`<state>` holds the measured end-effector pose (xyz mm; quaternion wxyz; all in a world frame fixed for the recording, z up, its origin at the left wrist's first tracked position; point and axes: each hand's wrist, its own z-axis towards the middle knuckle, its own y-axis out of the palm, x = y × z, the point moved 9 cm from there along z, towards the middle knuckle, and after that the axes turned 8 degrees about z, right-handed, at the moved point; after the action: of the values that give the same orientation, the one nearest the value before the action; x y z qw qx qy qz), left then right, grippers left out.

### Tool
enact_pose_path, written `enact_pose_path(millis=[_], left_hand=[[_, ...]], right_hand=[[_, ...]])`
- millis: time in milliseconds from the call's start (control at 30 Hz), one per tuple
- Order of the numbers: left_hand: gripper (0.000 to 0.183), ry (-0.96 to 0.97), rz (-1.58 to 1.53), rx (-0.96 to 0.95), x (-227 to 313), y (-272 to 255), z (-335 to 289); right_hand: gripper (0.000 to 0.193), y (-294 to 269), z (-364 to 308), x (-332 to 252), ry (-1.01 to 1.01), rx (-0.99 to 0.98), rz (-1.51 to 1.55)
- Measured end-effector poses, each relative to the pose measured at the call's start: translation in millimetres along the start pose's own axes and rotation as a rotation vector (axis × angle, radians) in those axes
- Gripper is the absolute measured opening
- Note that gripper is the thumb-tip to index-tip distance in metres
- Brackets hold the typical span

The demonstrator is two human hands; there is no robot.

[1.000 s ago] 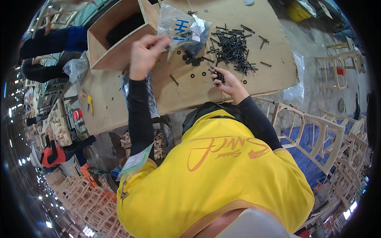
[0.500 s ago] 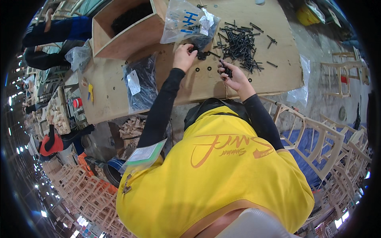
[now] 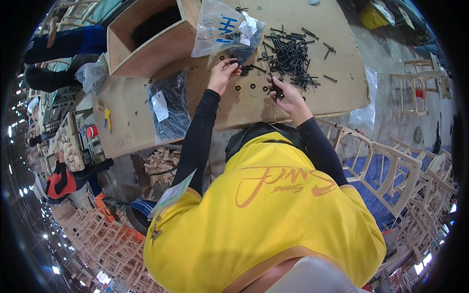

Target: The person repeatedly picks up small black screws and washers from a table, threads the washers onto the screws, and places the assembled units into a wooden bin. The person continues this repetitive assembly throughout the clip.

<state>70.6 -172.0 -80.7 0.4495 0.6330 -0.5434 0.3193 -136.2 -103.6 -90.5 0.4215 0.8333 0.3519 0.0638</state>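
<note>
My left hand (image 3: 223, 76) is closed in a pinch just above the tabletop, with a small black washer (image 3: 235, 62) at its fingertips. Right beside those fingers lies a little cluster of black washers (image 3: 245, 70). My right hand (image 3: 289, 97) is wrapped round several black bolts (image 3: 276, 91), their shafts sticking up past the fingers. Beyond it spreads a loose pile of black bolts (image 3: 291, 56). Single washers (image 3: 252, 86) lie on the cardboard between my hands.
Cardboard covers the table (image 3: 337, 93). A clear plastic bag (image 3: 215, 29) and a wooden box (image 3: 151, 56) with dark contents stand at the back. A dark plastic packet (image 3: 171, 117) and yellow-handled tool (image 3: 107, 117) lie left. Wooden chair frames (image 3: 386, 166) stand right; other people are left.
My left hand has drawn slightly back from the washer cluster, its fingertips pinched together. The right hand keeps its bolts and has shifted little. The whole view has moved slightly.
</note>
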Motion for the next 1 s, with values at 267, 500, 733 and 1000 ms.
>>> enact_pose_path(millis=[267, 500, 733, 1000], left_hand=[[0.019, -0.120, -0.235, -0.102, 13.3, 32.2, -32.5], [0.020, -0.021, -0.115, -0.153, 29.1, 41.9, -41.4], [0.020, 0.026, 0.074, -0.195, 37.5, 55.5, -45.4], [0.018, 0.166, 0.348, -0.266, 49.3, 87.2, -56.5]], right_hand=[[0.018, 17.1, 15.6, 4.2, 0.071, -0.130, 0.038], [0.017, 24.1, 17.7, -1.5, 0.004, -0.068, -0.011], [0.030, 31.3, 19.5, -1.3, 0.082, -0.127, 0.037], [0.024, 28.1, 11.7, -3.0, -0.024, 0.029, 0.026]])
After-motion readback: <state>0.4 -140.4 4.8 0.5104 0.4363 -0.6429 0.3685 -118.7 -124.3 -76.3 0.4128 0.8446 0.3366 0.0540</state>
